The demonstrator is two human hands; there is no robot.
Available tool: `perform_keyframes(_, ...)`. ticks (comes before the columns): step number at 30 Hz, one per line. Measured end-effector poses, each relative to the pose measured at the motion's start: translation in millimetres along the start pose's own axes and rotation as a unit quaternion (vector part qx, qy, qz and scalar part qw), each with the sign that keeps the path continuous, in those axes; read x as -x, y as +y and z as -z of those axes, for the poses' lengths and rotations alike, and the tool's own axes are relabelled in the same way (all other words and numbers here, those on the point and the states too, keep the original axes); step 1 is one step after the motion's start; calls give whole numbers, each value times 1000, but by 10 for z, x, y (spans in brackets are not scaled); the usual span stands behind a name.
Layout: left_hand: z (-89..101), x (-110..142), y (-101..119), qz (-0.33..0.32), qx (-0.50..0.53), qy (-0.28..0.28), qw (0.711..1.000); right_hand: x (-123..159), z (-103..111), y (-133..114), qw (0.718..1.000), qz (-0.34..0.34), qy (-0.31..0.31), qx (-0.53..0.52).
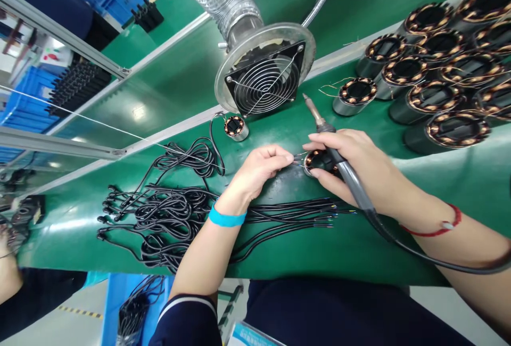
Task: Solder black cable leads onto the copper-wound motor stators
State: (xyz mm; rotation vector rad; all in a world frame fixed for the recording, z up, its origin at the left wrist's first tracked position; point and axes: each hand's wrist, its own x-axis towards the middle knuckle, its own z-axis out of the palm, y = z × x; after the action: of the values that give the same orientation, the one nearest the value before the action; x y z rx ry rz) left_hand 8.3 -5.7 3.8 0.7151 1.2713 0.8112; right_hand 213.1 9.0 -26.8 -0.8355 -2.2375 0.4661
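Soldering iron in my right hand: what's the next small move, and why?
Probably turn the soldering iron so its tip faces the thin leads: your left hand pinches them beside the wound stator, while the tip, above your right hand, points away.

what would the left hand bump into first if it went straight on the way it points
Past the thin leads it pinches, the left hand would probably meet the copper-wound ring first, near the right hand's fingertips; depth is unclear from this view.
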Motion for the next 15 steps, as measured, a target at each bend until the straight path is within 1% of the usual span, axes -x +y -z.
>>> perform_keyframes(4, -70, 2, 6, -7, -3, 13, 1000, 4, 23, 7, 1000, 8, 14, 6)
perform_keyframes(8, -125, 4, -19, -31, -7, 22, 999, 10, 14, -14, 1000, 1, 3, 8)
perform_keyframes(10, -113, 17, -16, -32, -19, 12, 999, 7, 3, -32, 1000, 1, 2, 11)
perform_keyframes(15, -46, 61, 29, 13, -54, -28, 998, 2, 3, -52, 1000, 11, 14, 15)
